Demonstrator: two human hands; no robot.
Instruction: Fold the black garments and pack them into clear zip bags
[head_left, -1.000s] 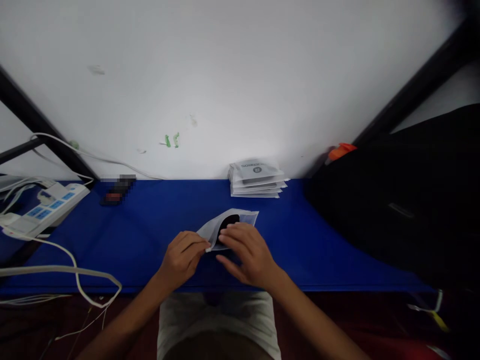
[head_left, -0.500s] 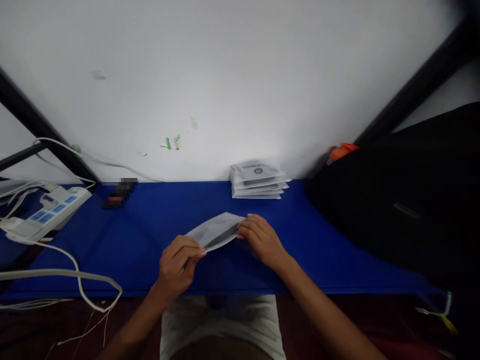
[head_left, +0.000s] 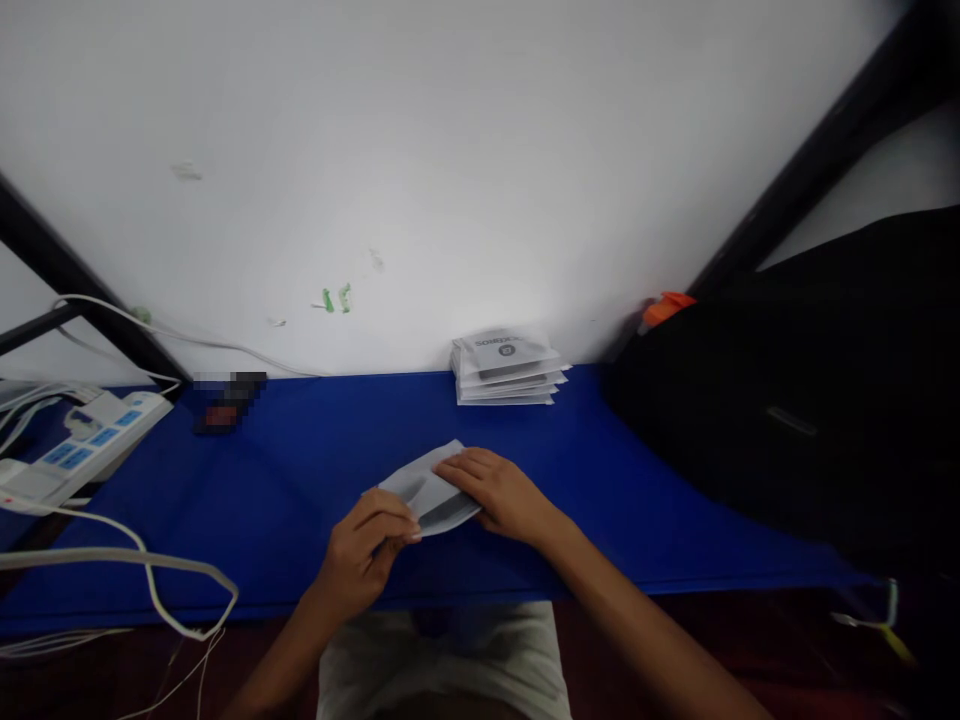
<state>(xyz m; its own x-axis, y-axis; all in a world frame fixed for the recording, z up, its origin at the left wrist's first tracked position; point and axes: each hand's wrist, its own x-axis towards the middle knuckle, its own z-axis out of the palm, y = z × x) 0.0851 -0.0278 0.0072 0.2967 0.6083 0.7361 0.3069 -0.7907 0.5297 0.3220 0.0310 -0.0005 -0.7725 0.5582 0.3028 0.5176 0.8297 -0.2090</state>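
Observation:
A translucent white pouch [head_left: 431,488] with a dark strip along its near side is held above the blue surface near its front edge. My left hand [head_left: 367,545] pinches the pouch's near-left corner, thumb below and fingers on top. Across its right part lies my right hand [head_left: 499,492], fingers bent over the upper face; its thumb is hidden. Farther back, a stack of several similar white pouches [head_left: 510,368] with dark printing rests against the wall.
Blue-covered table [head_left: 300,520]. At the left sit a white power strip [head_left: 97,445] with looping white cables and a dark blurred-out object [head_left: 229,402]. A large black bag or cloth [head_left: 787,400] fills the right side, an orange item [head_left: 667,308] behind it.
My right hand has slid left from the pouch's right end onto its upper face. My left hand keeps its pinch at the left corner. The whole view has shifted slightly.

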